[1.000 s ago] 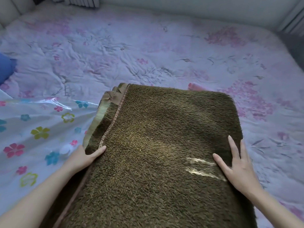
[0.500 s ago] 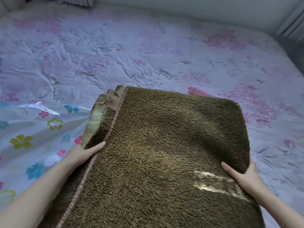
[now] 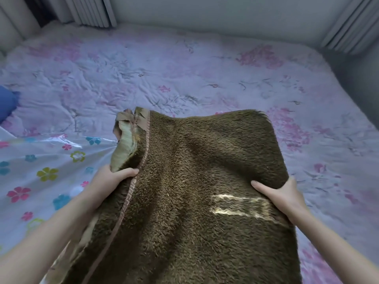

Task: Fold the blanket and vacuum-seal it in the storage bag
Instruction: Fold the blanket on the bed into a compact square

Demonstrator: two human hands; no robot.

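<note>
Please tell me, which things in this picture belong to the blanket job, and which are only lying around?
Belong to the job:
brown blanket, gripped by left hand and right hand
flowered storage bag

Only lying around:
blue object
floral bedsheet

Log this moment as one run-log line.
stage: lifting folded blanket | left hand: gripping trimmed edge | right hand: gripping opposite edge | storage bag: flat beside, empty
</note>
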